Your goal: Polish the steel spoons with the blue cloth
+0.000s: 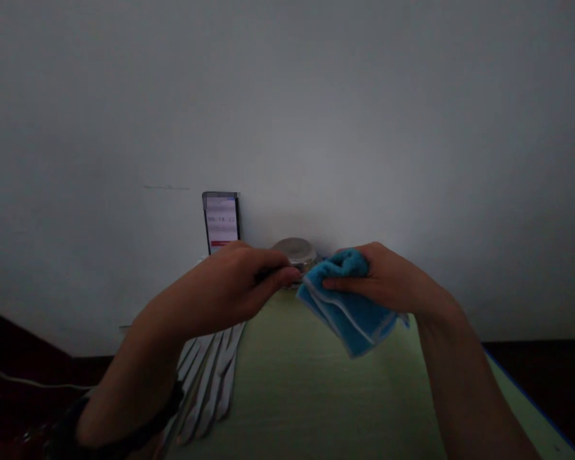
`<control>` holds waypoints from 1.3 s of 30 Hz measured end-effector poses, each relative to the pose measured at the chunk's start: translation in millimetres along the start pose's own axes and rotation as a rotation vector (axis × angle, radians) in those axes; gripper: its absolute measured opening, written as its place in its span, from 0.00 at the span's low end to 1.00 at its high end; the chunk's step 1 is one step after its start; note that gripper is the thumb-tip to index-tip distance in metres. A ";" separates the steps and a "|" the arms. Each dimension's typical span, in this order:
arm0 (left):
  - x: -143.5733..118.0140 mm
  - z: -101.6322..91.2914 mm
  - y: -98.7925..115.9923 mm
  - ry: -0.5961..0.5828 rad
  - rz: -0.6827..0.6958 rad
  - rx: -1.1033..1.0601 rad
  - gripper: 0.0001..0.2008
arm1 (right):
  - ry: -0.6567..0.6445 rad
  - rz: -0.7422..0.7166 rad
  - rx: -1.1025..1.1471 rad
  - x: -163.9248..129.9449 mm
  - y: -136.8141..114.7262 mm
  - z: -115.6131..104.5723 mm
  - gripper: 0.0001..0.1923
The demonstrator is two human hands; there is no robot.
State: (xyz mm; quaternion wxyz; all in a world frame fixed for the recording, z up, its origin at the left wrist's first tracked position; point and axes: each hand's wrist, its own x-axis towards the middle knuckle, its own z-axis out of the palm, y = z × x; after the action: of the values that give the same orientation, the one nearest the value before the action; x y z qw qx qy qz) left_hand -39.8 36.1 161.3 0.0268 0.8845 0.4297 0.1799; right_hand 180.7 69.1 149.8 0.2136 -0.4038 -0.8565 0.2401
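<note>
My right hand [378, 275] grips a folded blue cloth [359, 319] with pale edging, its loose corners hanging over the table. My left hand [239, 281] is closed in a pinch, thumb and forefinger meeting close to the cloth's left edge. Whatever sits in that pinch is too small and dark to make out. Under my left forearm lie several long metal pieces of cutlery [213, 383], side by side and partly covered by the arm. They look like table knives.
A round lidded container [294, 251] stands behind my hands near the wall. A phone [222, 220] showing a timer leans upright against the wall [364, 115]. The pale green table [326, 402] has a blue right edge. A white cable [33, 381] runs at the lower left.
</note>
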 end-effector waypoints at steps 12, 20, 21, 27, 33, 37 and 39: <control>1.3 -6.5 16.5 0.235 -0.115 0.091 0.16 | 0.559 0.038 0.325 10.2 -7.4 14.5 0.19; 14.2 -0.6 36.5 0.306 -0.215 0.059 0.16 | 0.895 0.062 0.618 18.5 -4.7 26.6 0.19; 13.7 -0.8 31.0 0.297 -0.225 0.027 0.17 | 0.830 0.043 0.623 18.7 -2.7 26.7 0.18; 1.4 -3.9 -6.8 0.100 -0.157 -0.114 0.16 | 0.231 -0.069 0.473 9.7 5.5 18.0 0.12; -1.2 -6.3 -1.3 0.037 -0.091 -0.068 0.15 | 0.097 -0.130 0.319 5.6 -1.4 11.6 0.10; -0.8 -7.9 4.2 0.081 -0.079 -0.058 0.15 | 0.239 -0.094 0.304 6.1 -10.4 13.1 0.11; -1.3 -8.8 4.9 0.099 -0.092 -0.045 0.15 | 0.316 -0.093 0.311 5.8 -14.5 15.1 0.12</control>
State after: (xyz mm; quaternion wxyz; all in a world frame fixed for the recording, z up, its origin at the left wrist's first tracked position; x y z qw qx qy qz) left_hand -39.8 31.0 170.1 0.0338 0.8531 0.4663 0.2314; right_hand 160.4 62.0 147.3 0.4156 -0.3589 -0.7828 0.2928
